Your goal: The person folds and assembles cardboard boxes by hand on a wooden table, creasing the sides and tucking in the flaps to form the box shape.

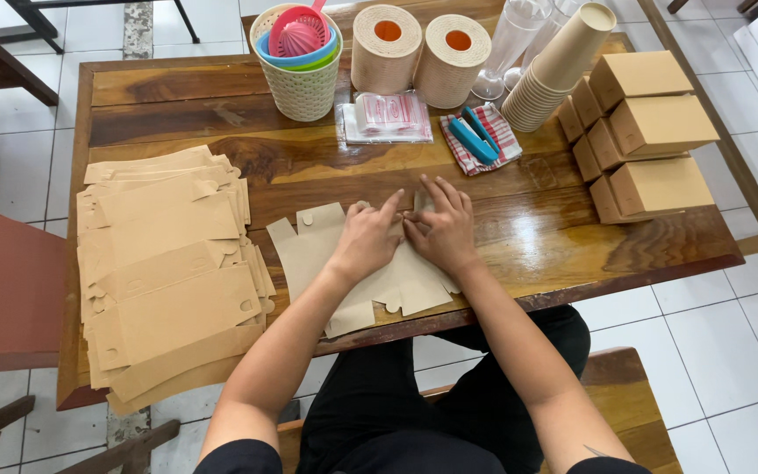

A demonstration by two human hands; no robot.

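Presently, left hand (pixel 368 239) and right hand (pixel 440 230) press flat, fingers spread and gripping nothing, on the flat box blank (pixel 326 254) at the tabletop's (pixel 528 228) near edge, pinning it for creasing.

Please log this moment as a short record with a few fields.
Left hand: pressing on flat cardboard cutout
Right hand: pressing on the same cutout, beside the left hand
Left of hands: stack of flat cutouts
Right of hands: folded boxes
Far edge: paper cups, blue stapler
Surface: wooden table
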